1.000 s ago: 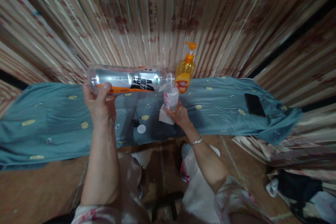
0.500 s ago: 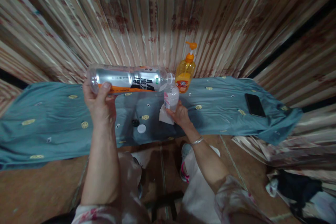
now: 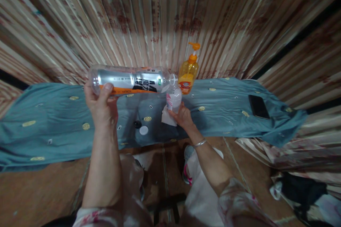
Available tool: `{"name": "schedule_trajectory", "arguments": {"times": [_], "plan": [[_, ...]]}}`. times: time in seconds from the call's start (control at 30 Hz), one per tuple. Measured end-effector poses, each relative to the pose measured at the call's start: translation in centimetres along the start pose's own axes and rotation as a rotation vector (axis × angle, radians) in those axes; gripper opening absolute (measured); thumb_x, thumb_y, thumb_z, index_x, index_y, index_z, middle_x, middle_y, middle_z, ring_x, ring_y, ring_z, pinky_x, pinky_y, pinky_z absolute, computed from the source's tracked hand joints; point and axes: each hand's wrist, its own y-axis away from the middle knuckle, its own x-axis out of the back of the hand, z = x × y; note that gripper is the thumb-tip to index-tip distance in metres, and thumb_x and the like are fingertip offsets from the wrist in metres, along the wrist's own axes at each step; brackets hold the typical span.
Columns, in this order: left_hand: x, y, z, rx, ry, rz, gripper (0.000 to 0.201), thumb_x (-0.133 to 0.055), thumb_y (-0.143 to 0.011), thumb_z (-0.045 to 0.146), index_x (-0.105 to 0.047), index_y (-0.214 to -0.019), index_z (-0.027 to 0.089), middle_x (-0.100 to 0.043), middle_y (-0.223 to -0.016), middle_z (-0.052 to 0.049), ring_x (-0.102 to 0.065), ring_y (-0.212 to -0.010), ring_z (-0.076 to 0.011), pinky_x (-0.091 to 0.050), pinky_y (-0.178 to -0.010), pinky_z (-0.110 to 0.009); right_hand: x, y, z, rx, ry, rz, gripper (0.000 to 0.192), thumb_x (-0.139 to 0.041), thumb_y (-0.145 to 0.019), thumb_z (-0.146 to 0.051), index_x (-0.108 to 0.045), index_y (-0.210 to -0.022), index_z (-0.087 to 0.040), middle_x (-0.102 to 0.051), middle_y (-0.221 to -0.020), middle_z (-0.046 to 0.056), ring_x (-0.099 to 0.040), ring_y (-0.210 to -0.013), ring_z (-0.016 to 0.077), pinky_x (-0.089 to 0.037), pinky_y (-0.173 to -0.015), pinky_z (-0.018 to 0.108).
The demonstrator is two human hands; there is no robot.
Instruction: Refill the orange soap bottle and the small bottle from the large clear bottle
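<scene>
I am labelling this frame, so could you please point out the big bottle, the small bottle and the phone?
big bottle (image 3: 128,80), head view, on its silver label.
small bottle (image 3: 174,100), head view, on its clear body.
phone (image 3: 258,106), head view, on its dark screen.

left hand (image 3: 100,108): large bottle (image 3: 128,80) (held sideways) | right hand (image 3: 182,116): small bottle (image 3: 174,99)

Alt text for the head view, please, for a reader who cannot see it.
The left hand holds a large clear bottle on its side, mouth at the top of a small bottle that the right hand steadies upright on a blue-green cloth. An orange pump bottle stands behind; two caps and a phone lie on the cloth.
</scene>
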Motion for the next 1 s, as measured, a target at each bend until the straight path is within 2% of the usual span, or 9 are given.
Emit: {"name": "schedule_trajectory", "arguments": {"times": [0.13, 0.23, 0.43, 0.63, 0.77, 1.0], "plan": [[-0.15, 0.12, 0.17, 0.003, -0.009, -0.017, 0.052, -0.101, -0.054, 0.04, -0.071, -0.095, 0.03, -0.066, -0.092, 0.002, -0.064, -0.087, -0.0186, -0.062, -0.084, -0.038, -0.05, -0.08, -0.14, -0.102, -0.035, -0.04, 0.065, -0.073, -0.106, -0.049, -0.056, -0.157, -0.014, -0.079, -0.105, 0.017, -0.078, -0.097, 0.0293, -0.061, -0.086, 0.04], [-0.08, 0.08, 0.2, 0.016, -0.008, 0.003, 0.055, -0.101, -0.051, 0.04, -0.071, -0.096, 0.03, -0.067, -0.092, 0.002, -0.065, -0.089, -0.0195, -0.062, -0.083, -0.038, 0.06, -0.18, -0.14, -0.097, -0.059, -0.032, 0.065, -0.075, -0.104, -0.048, -0.057, -0.155, -0.012, -0.08, -0.103, 0.016, -0.077, -0.095, 0.0281, -0.061, -0.086, 0.039], [-0.09, -0.02, 0.29, 0.032, -0.001, 0.01, 0.053, -0.102, -0.05, 0.037, -0.072, -0.093, 0.03, -0.068, -0.093, 0.001, -0.064, -0.086, -0.0186, -0.058, -0.071, -0.029, 0.29, -0.23, -0.15, -0.104, -0.06, -0.051, 0.063, -0.074, -0.105, -0.047, -0.058, -0.154, -0.011, -0.08, -0.106, 0.019, -0.078, -0.098, 0.0296, -0.061, -0.086, 0.04], [-0.08, 0.07, 0.18, -0.003, -0.055, -0.004, 0.055, -0.1, -0.053, 0.045, -0.071, -0.097, 0.031, -0.066, -0.096, 0.001, -0.064, -0.089, -0.0199, -0.062, -0.083, -0.04, 0.38, -0.11, -0.34, -0.122, -0.04, -0.071, 0.067, -0.071, -0.106, -0.05, -0.057, -0.156, -0.006, -0.08, -0.11, 0.022, -0.077, -0.1, 0.0294, -0.059, -0.088, 0.04], [-0.04, 0.11, 0.17, 0.003, -0.068, -0.008, 0.057, -0.101, -0.052, 0.047, -0.071, -0.098, 0.031, -0.064, -0.096, 0.002, -0.063, -0.09, -0.0199, -0.062, -0.086, -0.041, 0.43, -0.03, -0.42, -0.126, -0.032, -0.069, 0.067, -0.073, -0.105, -0.049, -0.057, -0.156, -0.01, -0.08, -0.111, 0.021, -0.077, -0.102, 0.0297, -0.059, -0.09, 0.04], [-0.03, 0.1, 0.29, 0.012, -0.029, -0.006, 0.054, -0.102, -0.052, 0.042, -0.073, -0.095, 0.031, -0.069, -0.096, 0.0, -0.066, -0.09, -0.0199, -0.062, -0.076, -0.034, -0.15, -0.17, 0.08, -0.093, -0.047, -0.038, 0.06, -0.073, -0.106, -0.049, -0.059, -0.152, -0.013, -0.079, -0.101, 0.015, -0.077, -0.093, 0.0275, -0.059, -0.084, 0.038]]}}
